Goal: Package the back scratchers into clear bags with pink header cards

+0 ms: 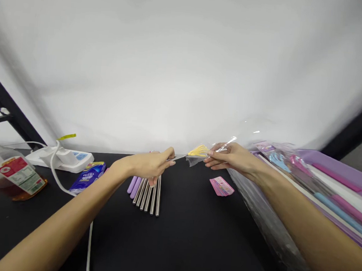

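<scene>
Head view, and there was the left hand [152, 164], arm stretched forward from the lower left, fingers curled shut around a thin metal rod [179, 156] that stuck out to the right of the fist. Facing it, the right hand [231, 158], arm angled in from the lower right, was only partly closed, thumb and fingers pinching a clear plastic sleeve [193, 160]. Right between the two hands sat a yellow plastic claw [198, 150], on the rod's far end, just beside the right fingertips, with the sleeve around it. Below the left hand lay a row of steel tubes with lilac tips [146, 195], and under the right hand a small stack of pink cards [221, 186]. Off to the right, a bulging clear bag [268, 221] lay beside a purple tray [337, 177]. Far left: a power strip [59, 159], a blue packet [87, 177] and a labelled jar [11, 172].
</scene>
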Available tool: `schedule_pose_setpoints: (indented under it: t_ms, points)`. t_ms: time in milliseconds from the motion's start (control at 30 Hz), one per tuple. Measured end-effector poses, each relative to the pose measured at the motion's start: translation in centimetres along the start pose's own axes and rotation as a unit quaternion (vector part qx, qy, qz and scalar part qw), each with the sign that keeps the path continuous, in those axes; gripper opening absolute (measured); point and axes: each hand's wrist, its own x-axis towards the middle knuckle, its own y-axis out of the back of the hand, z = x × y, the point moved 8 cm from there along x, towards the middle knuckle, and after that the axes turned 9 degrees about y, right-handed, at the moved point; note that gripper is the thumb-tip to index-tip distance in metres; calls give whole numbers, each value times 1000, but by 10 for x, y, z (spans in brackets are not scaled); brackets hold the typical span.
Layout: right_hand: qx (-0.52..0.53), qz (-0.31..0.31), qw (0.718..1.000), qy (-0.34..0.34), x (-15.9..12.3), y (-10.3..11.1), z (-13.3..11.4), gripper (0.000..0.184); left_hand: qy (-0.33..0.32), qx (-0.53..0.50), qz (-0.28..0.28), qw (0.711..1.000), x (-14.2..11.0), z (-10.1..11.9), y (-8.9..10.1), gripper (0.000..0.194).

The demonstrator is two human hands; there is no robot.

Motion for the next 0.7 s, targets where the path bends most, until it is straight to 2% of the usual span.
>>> schedule_pose_setpoints:
  t_ms: [100, 233, 333, 400, 433, 500, 600, 700]
  points:
    - [6, -13, 1000, 21, 1, -9, -2, 35, -40, -35, 6, 999, 3, 10, -3, 30]
    - [60, -17, 997, 55, 1, -22, -8, 34, -93, -49, 88, 991, 7, 23, 4, 29]
    - [102, -1, 991, 82, 2, -24, -13, 28, -84, -95, 165, 978, 7, 22, 15, 35]
    - [107, 16, 990, 87, 3, -20, -13, 27, -59, -147, 187, 969, 6, 15, 21, 50]
    - [109, 22, 990, 89, 4, -18, -12, 27, -51, -177, 181, 966, 6, 12, 23, 60]
    - [115, 25, 989, 89, 5, -14, -10, 26, -51, -230, 130, 963, 6, 10, 22, 71]
    - [125, 13, 989, 78, 5, -15, -7, 26, -78, -269, 56, 958, 5, 14, 18, 60]
    - [127, -6, 989, 69, 2, -23, -8, 26, -94, -287, 82, 950, 6, 17, 21, 46]
